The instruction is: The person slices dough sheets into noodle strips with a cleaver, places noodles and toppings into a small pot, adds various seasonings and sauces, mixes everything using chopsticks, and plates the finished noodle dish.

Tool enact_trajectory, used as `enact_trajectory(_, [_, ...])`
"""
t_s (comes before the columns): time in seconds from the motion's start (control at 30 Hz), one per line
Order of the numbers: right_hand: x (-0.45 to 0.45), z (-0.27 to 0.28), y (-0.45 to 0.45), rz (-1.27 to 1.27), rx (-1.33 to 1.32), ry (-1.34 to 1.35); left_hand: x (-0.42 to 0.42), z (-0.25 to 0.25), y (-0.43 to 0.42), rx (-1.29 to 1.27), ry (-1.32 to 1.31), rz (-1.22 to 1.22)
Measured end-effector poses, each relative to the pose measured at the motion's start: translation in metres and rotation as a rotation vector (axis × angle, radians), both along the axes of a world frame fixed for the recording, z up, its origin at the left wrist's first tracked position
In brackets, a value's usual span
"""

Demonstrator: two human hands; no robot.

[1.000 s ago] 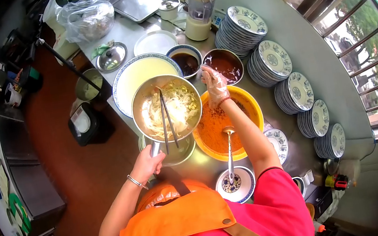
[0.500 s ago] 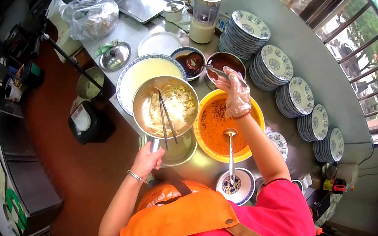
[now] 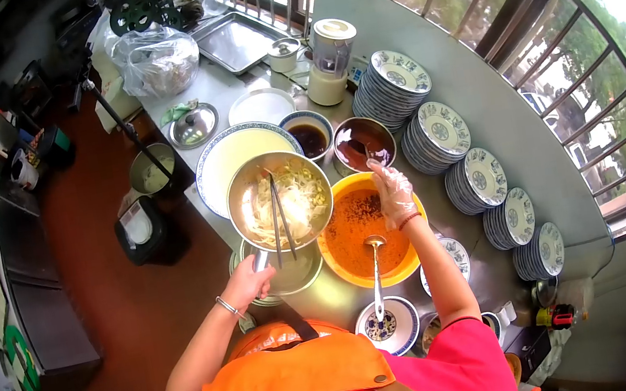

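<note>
My left hand point(image 3: 249, 282) is closed around the handle of a saucepan point(image 3: 234, 185). Pale noodles with bean sprouts point(image 3: 294, 202) fill the pan, and a pair of dark chopsticks point(image 3: 276, 222) leans in it. In a clear plastic glove, my right hand point(image 3: 395, 195) grips a ladle point(image 3: 365, 149) whose head dips into a metal bowl of reddish-brown sauce point(image 3: 374, 133). Below that hand stands a yellow basin point(image 3: 334, 262) of orange-red sauce, with a long metal spoon point(image 3: 376, 275) resting in it. A bowl of dark sauce point(image 3: 310, 139) stands just left of the metal bowl.
Several stacks of patterned plates point(image 3: 446, 129) line the wall side. A blender point(image 3: 329, 62), metal tray point(image 3: 235, 41), pot lid point(image 3: 194, 124) and plastic bag point(image 3: 161, 62) sit toward the back. A blue-rimmed bowl point(image 3: 402, 320) is near my body, and a large blue-rimmed plate point(image 3: 212, 150) lies behind the saucepan.
My right hand has moved the ladle from over the dark-sauce bowl rightward into the metal bowl of reddish-brown sauce. My left hand still holds the saucepan. The camera view has shifted slightly.
</note>
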State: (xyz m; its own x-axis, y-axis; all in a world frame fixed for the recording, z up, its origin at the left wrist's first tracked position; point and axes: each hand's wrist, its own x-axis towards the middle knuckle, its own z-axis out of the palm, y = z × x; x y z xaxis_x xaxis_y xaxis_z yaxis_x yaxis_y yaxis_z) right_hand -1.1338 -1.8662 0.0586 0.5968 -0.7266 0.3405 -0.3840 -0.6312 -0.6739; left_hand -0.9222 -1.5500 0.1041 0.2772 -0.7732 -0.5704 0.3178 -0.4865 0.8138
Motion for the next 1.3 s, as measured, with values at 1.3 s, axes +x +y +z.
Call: enact_trajectory(1.3, [-0.065,-0.043,0.119,-0.147,-0.403,0.397,0.033,-0.011,0.113,0.081,0.028,-0.138])
